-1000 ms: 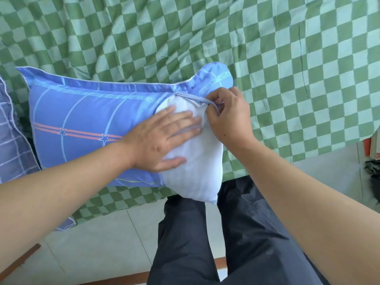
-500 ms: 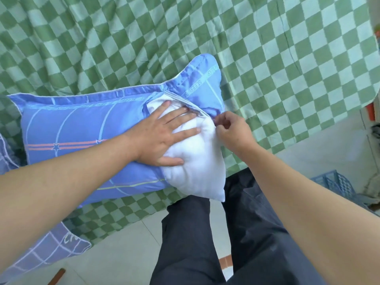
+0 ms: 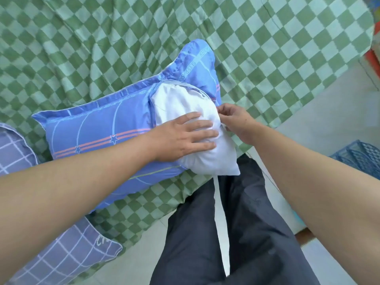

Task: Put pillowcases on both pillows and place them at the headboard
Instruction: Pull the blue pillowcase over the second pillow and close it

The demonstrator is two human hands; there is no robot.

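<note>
A white pillow lies on the bed, mostly inside a blue pillowcase with orange stripes and stars. Its white end sticks out of the case's opening toward me. My left hand presses flat on that white end, fingers straight. My right hand pinches the fabric at the pillow's right edge, where the case's opening ends. A second pillow in a purple grid-pattern case lies at the lower left, half off the bed edge.
The bed is covered with a green and white checked sheet. My dark trouser legs stand against the bed edge on a pale tiled floor. A blue plastic basket sits on the floor at the right.
The view has swung, so the pillow now lies more diagonally. My right hand slid down from the upper rim of the opening to the pillow's right side. My left hand stays pressed on the white end.
</note>
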